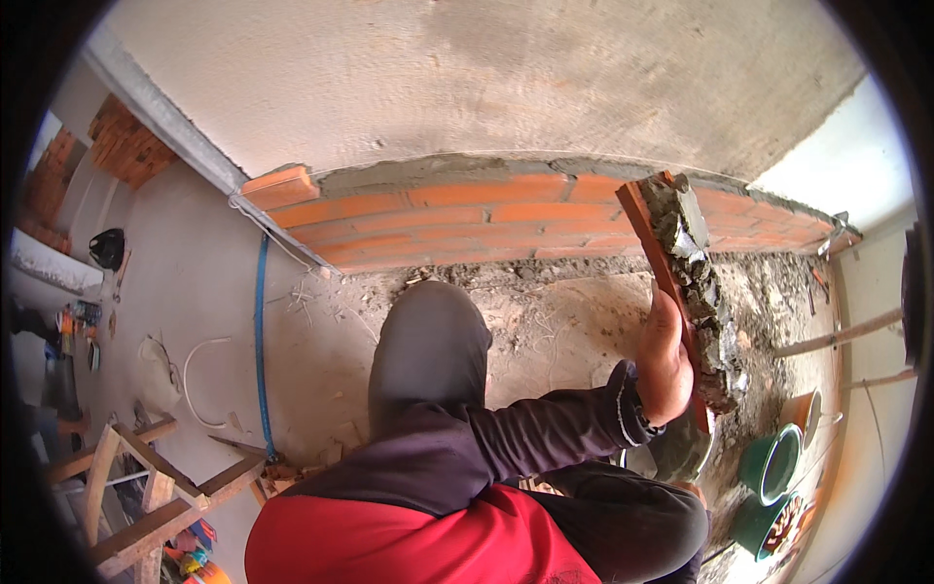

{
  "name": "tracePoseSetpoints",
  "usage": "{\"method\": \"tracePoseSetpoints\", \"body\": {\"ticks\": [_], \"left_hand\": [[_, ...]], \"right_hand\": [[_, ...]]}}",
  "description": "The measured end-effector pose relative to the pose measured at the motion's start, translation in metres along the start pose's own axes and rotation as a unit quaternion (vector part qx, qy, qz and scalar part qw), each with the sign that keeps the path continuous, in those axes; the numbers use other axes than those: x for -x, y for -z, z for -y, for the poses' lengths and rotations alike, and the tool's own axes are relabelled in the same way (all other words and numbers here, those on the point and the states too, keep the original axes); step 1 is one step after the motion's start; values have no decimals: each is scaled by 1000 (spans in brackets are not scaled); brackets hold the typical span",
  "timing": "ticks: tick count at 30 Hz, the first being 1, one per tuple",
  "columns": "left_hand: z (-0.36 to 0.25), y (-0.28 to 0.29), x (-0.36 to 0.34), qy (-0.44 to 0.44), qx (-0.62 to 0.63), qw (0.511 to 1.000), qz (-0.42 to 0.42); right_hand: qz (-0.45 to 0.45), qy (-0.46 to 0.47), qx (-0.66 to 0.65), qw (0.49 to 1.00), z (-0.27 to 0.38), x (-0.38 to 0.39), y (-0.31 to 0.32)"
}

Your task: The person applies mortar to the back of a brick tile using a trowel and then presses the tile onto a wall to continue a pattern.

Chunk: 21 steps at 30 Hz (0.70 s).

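My left hand (665, 368) reaches across to the right, closed around a long red brick (644, 229). Thick, lumpy grey mortar (702, 277) covers the brick's right-hand side. The brick is held up in front of a low brick wall (438, 216), tilted, its far end overlapping the wall in view. Of my right hand (693, 490) only a sliver shows beyond my bent knee; its fingers are hidden. Beside it is a grey, curved-edged shape (679, 452), partly covered by my left hand and leg, too hidden to name.
A single brick (279, 188) sits on the wall's left end, and a string runs along the top. Green buckets (772, 465) stand at right. At left are a blue hose (263, 341), a wooden frame (156, 496) and brick stacks (131, 143). Rubble (574, 321) lies along the wall.
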State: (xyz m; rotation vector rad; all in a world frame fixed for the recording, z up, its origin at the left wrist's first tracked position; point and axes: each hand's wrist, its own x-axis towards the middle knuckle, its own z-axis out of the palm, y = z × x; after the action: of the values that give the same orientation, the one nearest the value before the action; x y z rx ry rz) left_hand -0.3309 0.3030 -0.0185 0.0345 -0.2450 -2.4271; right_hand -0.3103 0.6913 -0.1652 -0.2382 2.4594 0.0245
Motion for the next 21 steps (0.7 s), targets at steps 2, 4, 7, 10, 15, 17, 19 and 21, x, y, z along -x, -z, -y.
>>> {"method": "tracePoseSetpoints", "body": {"ticks": [2, 4, 7, 10, 15, 17, 19, 21], "left_hand": [[-14, -15, -4, -46, -33, 998, -21], [-29, -20, -8, -51, 12, 999, -13], [-69, -14, -18, -25, 107, 994, 13], [-102, -17, -40, -49, 186, 965, 175], [-128, -29, -47, -37, 159, 980, 113], [-140, -32, -43, -52, 91, 992, 70], [-147, -42, -38, -56, 46, 997, 28], [-151, -46, -39, -115, 10, 989, 88]], "right_hand": [[8, 7, 2, 1000, -5, 5, 7], [19, 43, 5, 999, -17, 18, 21], [-21, 139, -4, 990, -6, 26, 65], [-195, 136, -58, 970, 80, 55, 130], [-264, 337, -322, 844, 249, 89, 226], [-202, 461, -383, 775, 309, 92, 243], [-140, 522, -428, 725, 351, 92, 252], [-49, 545, -501, 671, 389, 92, 252]]}}
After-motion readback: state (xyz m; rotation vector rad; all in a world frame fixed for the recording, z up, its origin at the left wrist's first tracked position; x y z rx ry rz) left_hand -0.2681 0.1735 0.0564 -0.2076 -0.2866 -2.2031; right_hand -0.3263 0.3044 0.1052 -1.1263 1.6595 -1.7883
